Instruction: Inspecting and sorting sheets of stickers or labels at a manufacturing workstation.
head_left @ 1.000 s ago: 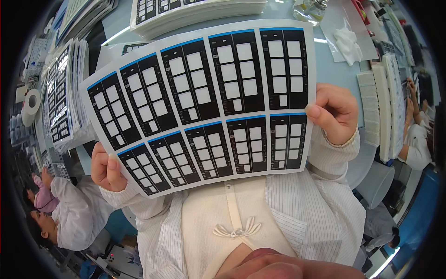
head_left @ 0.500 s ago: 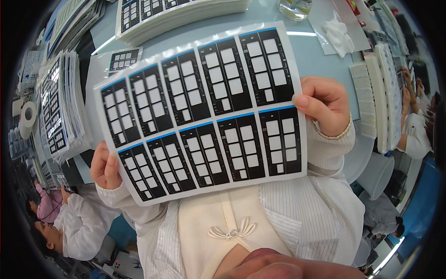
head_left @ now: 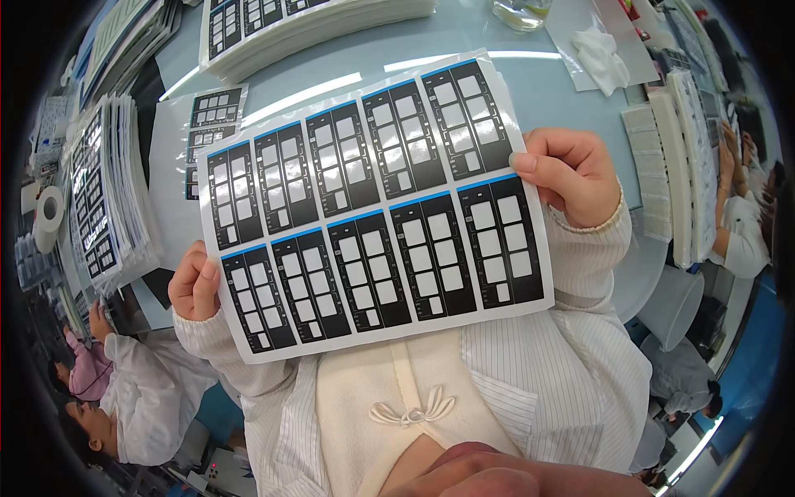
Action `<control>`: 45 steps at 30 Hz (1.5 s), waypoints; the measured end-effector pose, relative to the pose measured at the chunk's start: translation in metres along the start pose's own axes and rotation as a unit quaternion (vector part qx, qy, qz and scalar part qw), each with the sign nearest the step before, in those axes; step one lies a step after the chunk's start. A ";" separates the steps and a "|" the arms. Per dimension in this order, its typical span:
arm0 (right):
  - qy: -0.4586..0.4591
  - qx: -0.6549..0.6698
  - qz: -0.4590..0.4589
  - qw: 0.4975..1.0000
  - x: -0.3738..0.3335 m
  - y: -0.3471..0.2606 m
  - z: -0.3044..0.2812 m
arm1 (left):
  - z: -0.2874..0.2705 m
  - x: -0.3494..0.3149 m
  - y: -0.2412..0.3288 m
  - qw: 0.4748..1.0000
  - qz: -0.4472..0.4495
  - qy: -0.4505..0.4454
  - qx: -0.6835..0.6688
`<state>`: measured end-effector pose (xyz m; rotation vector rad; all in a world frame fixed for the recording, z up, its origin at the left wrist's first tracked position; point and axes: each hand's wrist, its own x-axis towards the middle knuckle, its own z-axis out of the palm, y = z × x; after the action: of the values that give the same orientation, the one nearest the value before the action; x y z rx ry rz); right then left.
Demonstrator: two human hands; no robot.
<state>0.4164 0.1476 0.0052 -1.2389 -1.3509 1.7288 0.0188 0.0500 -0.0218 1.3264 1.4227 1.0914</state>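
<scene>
A white sheet of black labels (head_left: 377,217) is held up in front of me, tilted, over the near part of the table. Its labels stand in two rows, each with a blue top edge and white windows. My left hand (head_left: 195,283) pinches the sheet's left edge between thumb and curled fingers. At the right edge, my right hand (head_left: 571,174) grips it with the thumb on the front face. Light glares off the upper row. Behind the sheet, to its left, a smaller piece with similar labels (head_left: 217,112) lies on white paper, partly covered.
A thick stack of label sheets (head_left: 331,33) sits at the back, another stack (head_left: 99,190) at the left beside a tape roll (head_left: 50,207). A glass jar (head_left: 522,12), a crumpled white cloth (head_left: 600,60) and stacked white strips (head_left: 646,161) are toward the right. Co-workers sit on both sides.
The sheet has swung slightly and tilted, its left end shifting right and glare appearing on its upper row. Both hands keep hold. More of the smaller label piece behind it now shows.
</scene>
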 end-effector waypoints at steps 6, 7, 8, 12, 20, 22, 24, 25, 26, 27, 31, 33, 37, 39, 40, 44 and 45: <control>0.002 -0.004 0.000 1.000 0.000 -0.001 0.001 | -0.003 0.002 -0.001 1.000 -0.012 -0.005 -0.008; 0.005 -0.008 0.003 1.000 0.001 0.000 0.001 | -0.004 0.002 -0.002 1.000 -0.018 -0.004 -0.013; 0.008 -0.013 0.005 1.000 0.001 0.000 0.002 | -0.004 0.002 -0.003 1.000 -0.024 -0.003 -0.018; 0.007 -0.010 0.007 1.000 0.001 0.001 0.000 | -0.003 0.003 -0.004 0.999 -0.023 -0.004 -0.030; 0.007 0.007 0.000 1.000 0.001 0.007 -0.003 | 0.002 0.003 -0.002 0.998 -0.045 0.005 -0.052; -0.003 0.006 0.005 1.000 0.003 0.004 -0.004 | 0.002 -0.002 0.005 0.997 -0.052 0.014 -0.046; 0.004 -0.001 0.010 1.000 0.001 0.002 -0.005 | 0.003 0.003 0.001 0.997 -0.054 0.009 -0.051; 0.012 -0.007 0.010 1.000 0.001 0.001 -0.005 | 0.003 0.006 -0.002 0.998 -0.048 0.001 -0.048; 0.015 -0.011 0.010 1.000 0.001 0.001 -0.005 | 0.002 0.006 -0.003 0.998 -0.043 -0.003 -0.042; 0.013 -0.011 0.010 1.000 0.001 0.002 -0.006 | 0.002 0.006 -0.002 0.998 -0.044 0.000 -0.042; 0.014 -0.008 0.013 1.000 0.001 0.002 -0.009 | 0.006 0.006 0.002 0.997 -0.055 -0.005 -0.050; 0.014 -0.007 0.018 1.000 0.001 0.001 -0.009 | 0.006 0.006 0.001 0.997 -0.053 -0.004 -0.063; 0.013 0.001 0.012 1.000 0.001 0.001 -0.011 | 0.005 0.007 0.000 0.996 -0.060 -0.007 -0.069; 0.005 0.039 0.002 0.999 0.003 0.005 -0.012 | 0.006 0.005 0.001 0.995 -0.064 -0.009 -0.075; 0.000 0.026 0.011 1.000 0.003 0.005 -0.014 | 0.006 0.004 0.002 0.995 -0.064 -0.009 -0.070; -0.005 0.031 0.007 0.999 0.002 0.003 -0.015 | 0.008 0.006 0.003 0.995 -0.057 -0.013 -0.078; -0.008 0.030 0.000 1.000 0.003 0.004 -0.014 | 0.007 0.003 0.002 0.995 -0.058 -0.006 -0.076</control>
<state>0.4279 0.1546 0.0001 -1.1946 -1.2976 1.7709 0.0258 0.0535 -0.0210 1.1283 1.3623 1.0899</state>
